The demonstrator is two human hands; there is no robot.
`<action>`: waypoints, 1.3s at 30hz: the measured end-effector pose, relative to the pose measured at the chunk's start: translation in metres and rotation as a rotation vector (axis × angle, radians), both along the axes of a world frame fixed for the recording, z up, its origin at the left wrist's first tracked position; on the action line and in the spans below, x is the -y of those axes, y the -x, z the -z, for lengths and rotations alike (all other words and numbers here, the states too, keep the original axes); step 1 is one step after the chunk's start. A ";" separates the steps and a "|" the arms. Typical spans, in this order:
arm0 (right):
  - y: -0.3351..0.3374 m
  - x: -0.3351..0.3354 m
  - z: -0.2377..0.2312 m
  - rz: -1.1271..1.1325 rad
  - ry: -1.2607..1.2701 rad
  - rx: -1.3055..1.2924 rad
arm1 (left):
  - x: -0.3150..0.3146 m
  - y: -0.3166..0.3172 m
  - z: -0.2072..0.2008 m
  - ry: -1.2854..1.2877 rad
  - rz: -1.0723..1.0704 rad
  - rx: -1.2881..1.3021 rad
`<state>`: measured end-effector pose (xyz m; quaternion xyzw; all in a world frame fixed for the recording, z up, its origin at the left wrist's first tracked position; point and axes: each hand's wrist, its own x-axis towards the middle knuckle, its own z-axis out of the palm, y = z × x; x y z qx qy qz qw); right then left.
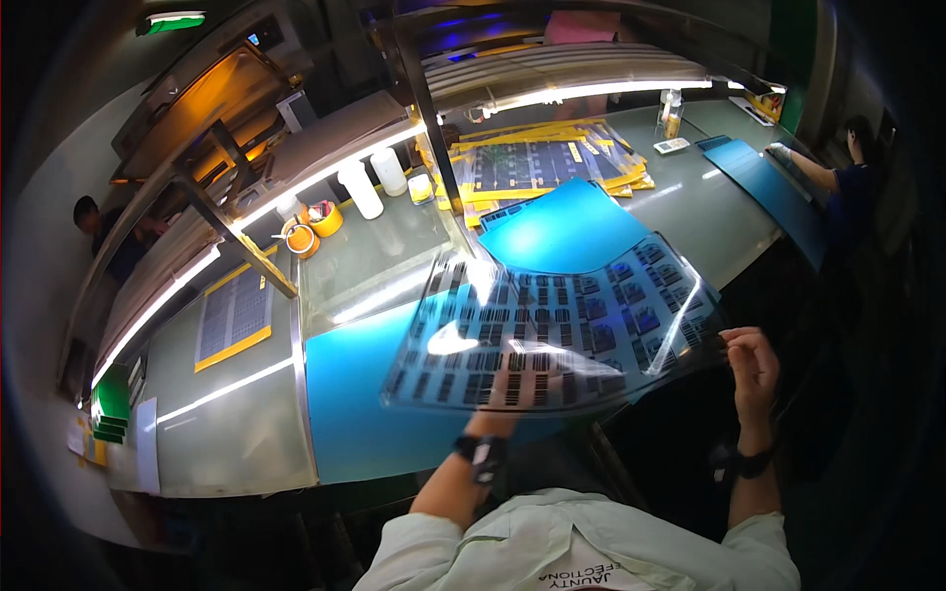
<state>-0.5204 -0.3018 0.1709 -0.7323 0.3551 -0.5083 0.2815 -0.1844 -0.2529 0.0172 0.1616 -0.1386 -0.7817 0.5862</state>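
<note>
A clear film sheet (552, 330) printed with rows of dark blocks spans the space before me, slightly tilted and blurred, with bright glare on it. My left hand (520, 379) is beneath its near edge and shows only through the film; its fingers are smeared by print and reflections. At the film's right corner, my right hand (752, 369) has its fingers bent and pinched together on the edge. Under the film lies a large blue sheet (360, 389) on the glass-topped table. Another blue sheet (567, 227) sits just beyond the film, over dark printed films.
Yellow-edged films (537, 163) are stacked at the back. White bottles (361, 189) and an orange tape roll (302, 239) stand below a lit shelf post (258, 258). A yellow-taped sheet (235, 315) lies left. At right, another person's arm (810, 169) reaches over a blue board (764, 187).
</note>
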 end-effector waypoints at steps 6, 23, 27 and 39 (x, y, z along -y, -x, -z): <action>0.003 -0.029 0.111 0.222 -0.900 0.330 | -0.097 -0.107 -0.021 -0.178 -0.284 -0.223; -0.152 -0.069 0.153 -0.134 -0.990 -0.043 | -0.299 -0.225 -0.016 -0.799 -0.695 1.488; -0.154 -0.069 0.159 -0.094 -0.812 -0.108 | -0.303 -0.218 -0.015 -0.690 -0.730 1.515; -0.156 -0.072 0.176 -0.052 -0.829 0.055 | -0.315 -0.232 0.017 -0.820 -0.907 1.440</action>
